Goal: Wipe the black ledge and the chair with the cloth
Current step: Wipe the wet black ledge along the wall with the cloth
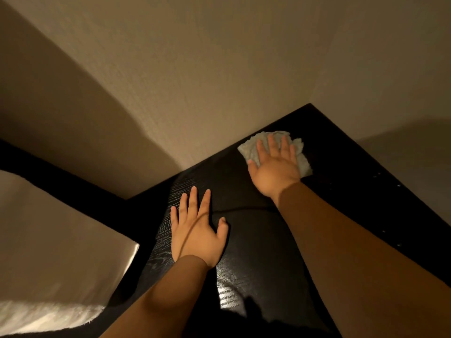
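Pressing flat on a crumpled white cloth [249,148], fingers spread and palm down, right hand [274,164] pins it to the black ledge [341,186] near the far corner, close beside the wall [195,69]. Not clenched around the fabric, only laid open on top of it, with cloth showing past the fingertips and on both sides of the palm. No brand, label or readable writing anywhere on cloth, ledge or wall. Bunched unevenly, with a long axis running roughly from upper left to lower right, slanting along with the wall edge of the ledge. Resting apart from it, nearer the camera, left hand [195,230] lies open and empty, fingers splayed, flat on the dark wood grain. Stretching from the lower middle up to a pointed corner at upper right, with a glossy patch of reflected light low between the two forearms. Bare dark surface lying between the cloth and the left hand, and more to the right of the cloth toward the ledge's right edge, where a few small pale specks dot the black. Meeting the beige wall along the upper left edge, and a second wall plane at the corner. Sitting below and to the left, well apart from both hands, a pale cushion-like surface [48,240], its exact nature unclear.
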A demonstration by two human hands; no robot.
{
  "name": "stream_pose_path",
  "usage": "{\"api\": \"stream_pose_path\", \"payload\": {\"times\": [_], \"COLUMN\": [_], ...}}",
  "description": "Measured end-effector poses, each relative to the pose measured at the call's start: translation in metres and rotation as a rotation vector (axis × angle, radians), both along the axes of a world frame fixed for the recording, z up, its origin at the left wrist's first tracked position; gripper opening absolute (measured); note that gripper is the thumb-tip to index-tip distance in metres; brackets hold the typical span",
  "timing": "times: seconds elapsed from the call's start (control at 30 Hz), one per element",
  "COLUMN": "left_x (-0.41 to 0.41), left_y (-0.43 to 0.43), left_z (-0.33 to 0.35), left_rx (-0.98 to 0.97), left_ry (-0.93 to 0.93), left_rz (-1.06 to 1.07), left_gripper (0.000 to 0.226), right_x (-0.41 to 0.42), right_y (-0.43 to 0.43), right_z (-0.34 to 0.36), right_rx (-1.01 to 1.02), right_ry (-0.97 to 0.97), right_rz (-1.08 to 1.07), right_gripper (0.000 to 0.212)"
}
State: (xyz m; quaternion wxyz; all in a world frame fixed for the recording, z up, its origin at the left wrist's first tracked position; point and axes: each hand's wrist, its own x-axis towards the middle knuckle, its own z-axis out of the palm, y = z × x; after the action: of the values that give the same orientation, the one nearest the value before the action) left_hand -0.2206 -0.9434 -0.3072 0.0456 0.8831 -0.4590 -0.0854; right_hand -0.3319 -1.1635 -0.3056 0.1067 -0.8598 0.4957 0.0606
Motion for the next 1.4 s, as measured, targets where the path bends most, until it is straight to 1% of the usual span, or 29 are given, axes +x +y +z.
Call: {"api": "stream_pose_path", "payload": {"times": [0.03, 0.1, 0.17, 0.23, 0.27, 0.3, 0.37, 0.4, 0.43, 0.47, 0.53, 0.63, 0.67, 0.7, 0.73, 0.77, 0.8, 0.83, 0.9, 0.93, 1.0, 1.03, 1.07, 1.13, 1.2, 1.23, 1.3, 1.33, 1.4], "left_x": [0.000, -0.001, 0.000, 0.001, 0.000, 0.000, 0.000, 0.000, 0.000, 0.000, -0.001, -0.003, -0.002, -0.002, -0.003, -0.003, -0.003, -0.004, -0.007, -0.009, -0.012, -0.015, -0.019, -0.028, -0.033, -0.033, -0.029, -0.028, -0.027], "left_y": [0.000, 0.000, 0.000, 0.002, 0.001, 0.001, 0.000, -0.001, -0.001, -0.001, 0.000, 0.000, 0.001, 0.001, 0.001, 0.001, 0.001, 0.001, -0.001, -0.003, -0.012, -0.020, -0.029, -0.050, -0.073, -0.085, -0.103, -0.108, -0.112], "left_z": [0.000, 0.001, 0.001, 0.001, 0.001, 0.001, 0.001, 0.001, 0.000, 0.000, 0.001, 0.000, 0.000, -0.001, -0.001, 0.000, 0.002, 0.003, 0.004, 0.006, 0.011, 0.014, 0.017, 0.019, 0.016, 0.014, 0.008, 0.005, 0.000], "left_rx": [0.000, -0.004, -0.009, -0.009, -0.011, -0.011, -0.009, -0.005, 0.004, 0.011, 0.006, -0.030, -0.035, -0.036, -0.034, -0.029, -0.025, -0.021, 0.013, 0.035, 0.039, 0.021, 0.007, 0.001, 0.013, 0.021, 0.024, 0.021, 0.008], "left_ry": [0.002, 0.005, 0.011, 0.013, 0.012, 0.015, 0.019, 0.015, 0.010, 0.004, -0.006, -0.001, 0.003, 0.004, 0.005, 0.007, 0.009, 0.007, 0.009, 0.013, 0.039, 0.062, 0.084, 0.107, 0.124, 0.123, 0.113, 0.100, 0.042], "left_rz": [0.000, -0.003, -0.004, -0.002, -0.001, 0.001, 0.001, 0.000, -0.003, -0.005, -0.006, 0.002, 0.005, 0.008, 0.009, 0.011, 0.012, 0.011, 0.017, 0.026, 0.059, 0.059, 0.023, -0.122, -0.226, -0.246, -0.249, -0.248, -0.258], "left_gripper": [0.080, 0.080, 0.080, 0.080, 0.080, 0.080, 0.080, 0.080, 0.080, 0.080, 0.081, 0.079, 0.078, 0.077, 0.077, 0.077, 0.076, 0.076, 0.076, 0.076, 0.076, 0.075, 0.073, 0.071, 0.072, 0.073, 0.075, 0.075, 0.075], "right_x": [0.005, 0.007, 0.000, -0.011, -0.019, -0.028, -0.050, -0.057, -0.059, -0.058, -0.057, -0.072, -0.079, -0.087, -0.095, -0.103, -0.111, -0.122, -0.138, -0.137, -0.125, -0.120, -0.117, -0.124, -0.139, -0.144, -0.150, -0.153, -0.154], "right_y": [0.013, 0.044, 0.056, 0.036, 0.021, 0.006, -0.017, -0.017, -0.010, 0.004, 0.043, 0.102, 0.102, 0.091, 0.076, 0.060, 0.044, 0.029, 0.017, 0.021, 0.041, 0.054, 0.069, 0.090, 0.074, 0.057, 0.018, 0.000, -0.020], "right_z": [0.001, 0.001, 0.002, 0.001, -0.002, -0.003, -0.006, -0.005, -0.004, -0.003, 0.001, 0.006, 0.006, 0.007, 0.005, 0.005, 0.004, 0.003, 0.001, 0.005, 0.009, 0.010, 0.010, 0.008, 0.004, 0.003, 0.003, 0.002, 0.003], "right_rx": [0.011, -0.014, 0.011, 0.016, -0.017, -0.036, -0.057, -0.049, -0.036, -0.015, 0.021, 0.040, 0.057, 0.080, 0.061, 0.026, -0.004, -0.031, -0.053, -0.039, 0.020, 0.042, 0.040, 0.057, 0.097, 0.077, -0.023, -0.060, -0.027], "right_ry": [-0.011, -0.044, -0.049, 0.022, 0.070, 0.102, 0.052, 0.020, 0.019, 0.044, 0.037, -0.112, -0.119, -0.061, 0.035, 0.094, 0.106, 0.079, 0.023, 0.043, 0.078, 0.067, 0.027, -0.035, -0.002, 0.045, 0.086, 0.073, 0.023], "right_rz": [0.066, 0.276, 0.454, 0.507, 0.457, 0.357, 0.122, 0.035, -0.006, -0.005, 0.104, 0.342, 0.402, 0.441, 0.437, 0.384, 0.284, 0.148, -0.017, -0.066, -0.072, -0.021, 0.067, 0.251, 0.326, 0.305, 0.156, 0.062, -0.067], "right_gripper": [0.072, 0.072, 0.072, 0.072, 0.072, 0.073, 0.078, 0.079, 0.078, 0.077, 0.078, 0.076, 0.074, 0.075, 0.078, 0.085, 0.091, 0.092, 0.087, 0.084, 0.079, 0.079, 0.081, 0.083, 0.084, 0.087, 0.089, 0.085, 0.077]}}
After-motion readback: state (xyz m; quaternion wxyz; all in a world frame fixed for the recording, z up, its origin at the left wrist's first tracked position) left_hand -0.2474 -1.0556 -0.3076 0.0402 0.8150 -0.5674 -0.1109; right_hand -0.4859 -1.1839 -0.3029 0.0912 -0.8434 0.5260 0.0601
